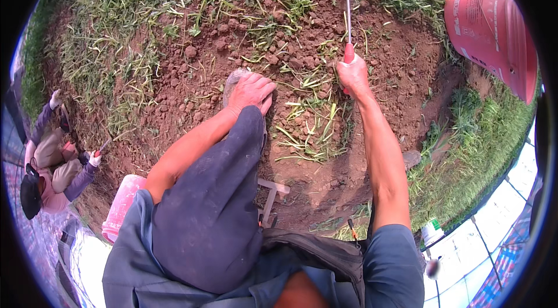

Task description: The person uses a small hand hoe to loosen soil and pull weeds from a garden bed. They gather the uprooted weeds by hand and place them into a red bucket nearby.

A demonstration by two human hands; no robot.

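My right hand grips the red handle of a small hand hoe, held out ahead of me. Its metal shaft runs away from me to a bent blade over the loose soil near the cut greens. My left hand rests by my left shoe, in front of my bent knee, and seems to hold nothing; its palm side is hidden. Between my hands, cut green stalks are strewn over reddish, clumpy soil.
A red plastic bucket bearing print lies tilted at right. Behind my left elbow is a pink bucket. A gloved co-worker crouches at far left with a red-handled tool. A wooden frame is beneath me. Grass borders the right side.
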